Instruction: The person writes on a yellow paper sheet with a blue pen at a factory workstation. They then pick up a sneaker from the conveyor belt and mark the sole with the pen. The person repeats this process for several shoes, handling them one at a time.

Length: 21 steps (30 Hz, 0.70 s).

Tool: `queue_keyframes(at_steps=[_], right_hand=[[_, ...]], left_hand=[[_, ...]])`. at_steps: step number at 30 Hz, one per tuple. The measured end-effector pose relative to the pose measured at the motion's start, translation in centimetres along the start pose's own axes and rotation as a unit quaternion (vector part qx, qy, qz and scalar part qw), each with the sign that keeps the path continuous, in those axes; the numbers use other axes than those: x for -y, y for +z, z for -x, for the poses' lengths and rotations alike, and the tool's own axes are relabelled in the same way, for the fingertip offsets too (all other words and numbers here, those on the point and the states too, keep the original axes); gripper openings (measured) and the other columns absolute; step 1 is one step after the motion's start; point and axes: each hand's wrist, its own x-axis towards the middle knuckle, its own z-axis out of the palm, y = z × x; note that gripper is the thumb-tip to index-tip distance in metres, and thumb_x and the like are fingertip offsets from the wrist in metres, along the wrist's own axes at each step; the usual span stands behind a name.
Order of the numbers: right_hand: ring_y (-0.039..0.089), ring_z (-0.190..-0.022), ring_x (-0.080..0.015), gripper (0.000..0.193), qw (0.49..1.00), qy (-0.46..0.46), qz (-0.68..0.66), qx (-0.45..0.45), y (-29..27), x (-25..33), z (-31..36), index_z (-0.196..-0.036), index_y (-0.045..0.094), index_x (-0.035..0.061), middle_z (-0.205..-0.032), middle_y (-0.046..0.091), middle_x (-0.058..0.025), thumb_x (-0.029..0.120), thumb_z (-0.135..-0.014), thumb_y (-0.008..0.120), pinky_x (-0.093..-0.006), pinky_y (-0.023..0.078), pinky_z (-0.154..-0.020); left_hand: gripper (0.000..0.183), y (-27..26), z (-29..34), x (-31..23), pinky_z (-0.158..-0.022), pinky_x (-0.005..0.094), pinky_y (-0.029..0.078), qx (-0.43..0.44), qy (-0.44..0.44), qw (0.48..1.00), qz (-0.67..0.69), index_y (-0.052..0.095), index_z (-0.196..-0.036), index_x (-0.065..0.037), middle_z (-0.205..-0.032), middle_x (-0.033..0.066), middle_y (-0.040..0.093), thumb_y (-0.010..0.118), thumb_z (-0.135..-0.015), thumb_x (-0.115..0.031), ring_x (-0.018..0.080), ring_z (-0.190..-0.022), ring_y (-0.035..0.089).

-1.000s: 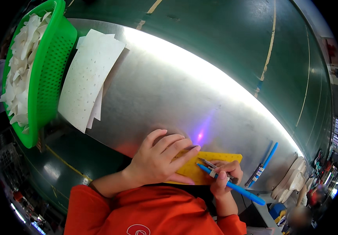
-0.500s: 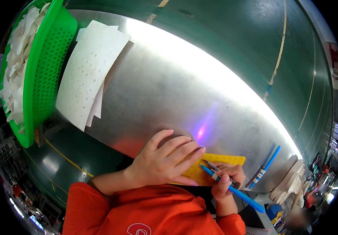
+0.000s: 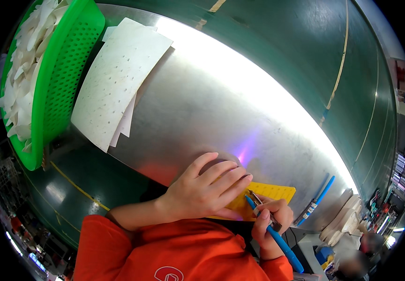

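My left hand (image 3: 208, 189) lies spread, palm down, over a yellow sheet (image 3: 277, 191) with rows of small marks at the near edge of the metal table. Its fingers cover the left part of the sheet. At the sheet's right side, my right hand (image 3: 276, 218) grips a blue pen (image 3: 288, 248) along with a slim pointed metal tool (image 3: 255, 196). Whether the two are joined is hidden by my fingers. Both tips point at the sheet, close to my left fingertips. Another blue pen (image 3: 322, 193) rests on the table to the right.
White dotted sheets (image 3: 120, 79) lie stacked on the metal table (image 3: 188, 107) at the left. Beyond them stands a green perforated basket (image 3: 66, 79) full of white cut pieces. Pale shoe-shaped pieces (image 3: 341, 220) sit at the right end. Green floor (image 3: 277, 37) surrounds the table.
The blue pen in my right hand has tilted, its back end swinging down and left. Its tip has shifted slightly right. My left hand stays spread on the sheet; the whole view has shifted a little.
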Motion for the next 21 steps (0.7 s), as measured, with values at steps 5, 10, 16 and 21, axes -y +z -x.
queue_keyframes(at_steps=[5, 10, 16, 21], right_hand=[[0.064, -0.059, -0.0257, 0.012, 1.0, -0.001, 0.001, -0.012, 0.1, -0.1, 0.3, -0.068, 0.053, 0.0019, -0.06, 0.058, -0.008, 0.009, -0.077, 0.057, -0.0322, 0.054, -0.059], [0.064, -0.059, -0.0264, 0.032, 0.982, 0.014, -0.117, -0.149, -0.1, 0.0, 1.3, -0.064, 0.051, 0.0031, -0.061, 0.059, -0.0121, 0.028, -0.082, 0.059, -0.0324, 0.052, -0.057], [0.056, -0.048, -0.0197, 0.042, 0.907, 0.098, -0.383, -0.143, -2.3, 0.6, 1.9, -0.094, 0.035, 0.005, -0.058, 0.052, -0.0088, 0.034, -0.081, 0.063, -0.0359, 0.053, -0.051], [0.045, -0.036, -0.0126, 0.036, 0.819, 0.167, -0.547, -0.05, -3.5, 2.3, 3.6, -0.087, 0.036, 0.0042, -0.048, 0.046, -0.0064, 0.031, -0.084, 0.059, -0.0255, 0.044, -0.034]], left_hand=[[0.053, 0.1, -0.1, 0.1, -0.093, 0.0368, 0.032, -0.014, -0.003, 1.0, 0.0, 0.062, -0.104, -0.019, -0.101, -0.0023, 0.054, 0.052, -0.074, -0.061, 0.0112, -0.095, 0.052], [0.057, 0.1, 0.0, 0.1, -0.091, 0.0375, 0.032, -0.013, 0.002, 1.0, 0.016, 0.061, -0.104, -0.018, -0.1, -0.0018, 0.054, 0.054, -0.071, -0.063, 0.0129, -0.094, 0.052], [0.057, -1.1, -0.6, -0.2, -0.089, 0.0379, 0.034, -0.032, -0.002, 0.995, 0.09, 0.061, -0.106, -0.015, -0.099, 0.0005, 0.055, 0.063, -0.067, -0.057, 0.0169, -0.092, 0.052], [0.051, -3.3, 0.2, -2.2, -0.072, 0.0304, 0.042, -0.059, 0.007, 0.963, 0.262, 0.063, -0.104, -0.01, -0.089, 0.0047, 0.059, 0.077, -0.061, -0.034, 0.0189, -0.081, 0.057]])
